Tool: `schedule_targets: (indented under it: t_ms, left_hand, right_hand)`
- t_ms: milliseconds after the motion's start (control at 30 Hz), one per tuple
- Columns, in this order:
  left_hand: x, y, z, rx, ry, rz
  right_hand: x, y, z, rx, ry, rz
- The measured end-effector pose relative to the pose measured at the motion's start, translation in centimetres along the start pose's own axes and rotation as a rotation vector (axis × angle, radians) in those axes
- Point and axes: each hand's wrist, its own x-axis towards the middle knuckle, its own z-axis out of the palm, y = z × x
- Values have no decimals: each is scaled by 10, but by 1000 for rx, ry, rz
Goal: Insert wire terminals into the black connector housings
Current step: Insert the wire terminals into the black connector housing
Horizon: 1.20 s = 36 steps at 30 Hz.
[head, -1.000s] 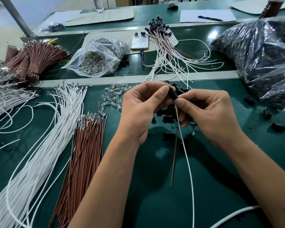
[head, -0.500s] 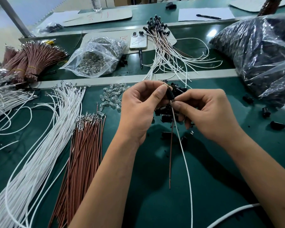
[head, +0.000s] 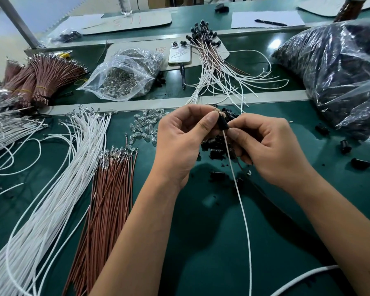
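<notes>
A: Obs., from beside the bench. Left hand (head: 179, 142), fingers curled, thumb pressed to a small black connector housing (head: 222, 123), which is raised above the green mat (head: 212, 253) at the middle of the scene. Right hand (head: 271, 150) is closed too, thumb and forefinger pinching the white wire (head: 241, 206) just below the housing.

B: Is the terminal seated?

A: Cannot tell. A glint of metal shows at the housing's far end, but fingers hide the entry. The wire hangs toward the near edge, slack (no brown wire visible at the housing).

B: Advice for the step?

A: My judgement: keep the pinch close to the housing so the wire does not buckle, push straight along the cavity, then tug lightly to check the lock.

B: Surroundings?

A: Loose black housings (head: 214, 146) lie under the hands, with more strays to the right. Clear bulbs (head: 145, 127) are scattered just left of the hands. Brown wires (head: 109, 193) lie near-left, with white wires (head: 58, 178) further left. Far centre: finished assemblies (head: 209, 52), wires fanned, beside a phone (head: 179, 54). Far right: a bag of black parts (head: 338, 67).
</notes>
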Motion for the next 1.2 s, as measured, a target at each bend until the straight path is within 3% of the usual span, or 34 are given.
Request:
schedule_targets:
  t_ms: [267, 500, 700, 1200]
  left_hand:
    - [0, 0, 0, 36, 13, -8]
    - [0, -2, 1, 82, 8, -4]
    - [0, -3, 1, 90, 12, -2]
    - [1, -4, -1, 96, 24, -9]
  right_hand:
    - [-1, -4, 3, -124, -6, -44]
    - [-1, -5, 3, -51, -7, -22]
    - [-1, -4, 1, -3, 106, 5]
    - [-2, -5, 3, 109, 20, 66]
